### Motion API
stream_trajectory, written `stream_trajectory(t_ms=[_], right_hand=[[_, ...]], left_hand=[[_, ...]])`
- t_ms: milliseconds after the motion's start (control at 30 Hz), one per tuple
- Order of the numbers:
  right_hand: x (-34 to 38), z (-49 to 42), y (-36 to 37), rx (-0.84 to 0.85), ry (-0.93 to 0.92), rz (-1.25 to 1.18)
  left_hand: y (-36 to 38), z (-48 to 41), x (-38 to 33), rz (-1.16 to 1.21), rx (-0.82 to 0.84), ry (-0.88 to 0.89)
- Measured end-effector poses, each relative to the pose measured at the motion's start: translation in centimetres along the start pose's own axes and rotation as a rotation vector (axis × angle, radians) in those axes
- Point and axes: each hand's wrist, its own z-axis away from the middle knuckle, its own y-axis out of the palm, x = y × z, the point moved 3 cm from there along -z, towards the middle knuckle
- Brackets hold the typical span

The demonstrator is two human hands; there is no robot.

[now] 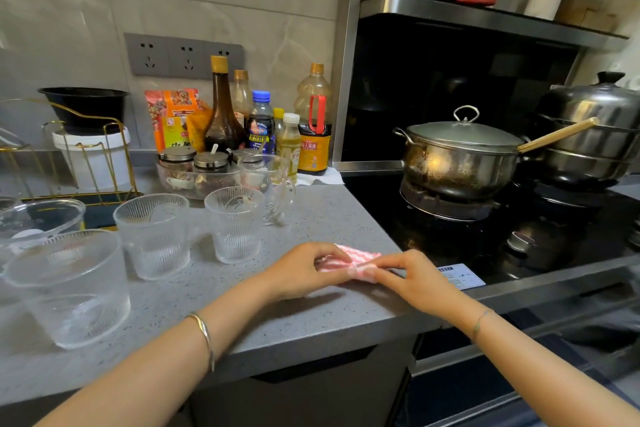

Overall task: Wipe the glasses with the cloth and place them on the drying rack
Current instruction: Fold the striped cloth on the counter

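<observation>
We work at a grey speckled countertop [311,319] left of the gas hob [450,239], against a tiled wall. Both forearms reach forward, palms down. Our left hand [304,272] and right hand [417,282] meet just left of the hob, fingers curled and pinching the pink-and-white cloth [362,257], which lies bunched on the countertop under the fingertips. Ribbed glasses [235,225] stand upright further left of the hob, and the gold wire drying rack [104,135] stands furthest left.
</observation>
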Motion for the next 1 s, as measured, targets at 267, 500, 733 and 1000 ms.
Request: stream_trajectory(t_ms=[267,500,733,1000], right_hand=[[3.1,-2.8,-0.8,-0.063,0.133,-0.481],[8.2,-3.2,2.6,-0.061,0.162,-0.892],[15.1,-4.6,7.3,0.257,0.208,-1.491],[18.7,-5.8,11.6,0.327,0.189,-1.439]], left_hand=[[-3.6,0.8,-1.6,0.264,-0.307,-0.010],[-7.8,4.0,-3.3,0.249,-0.387,-0.092],[-13.3,8.0,-5.3,0.059,-0.545,-0.080],[-18.0,15.3,-3.8,-0.137,-0.700,-0.138]])
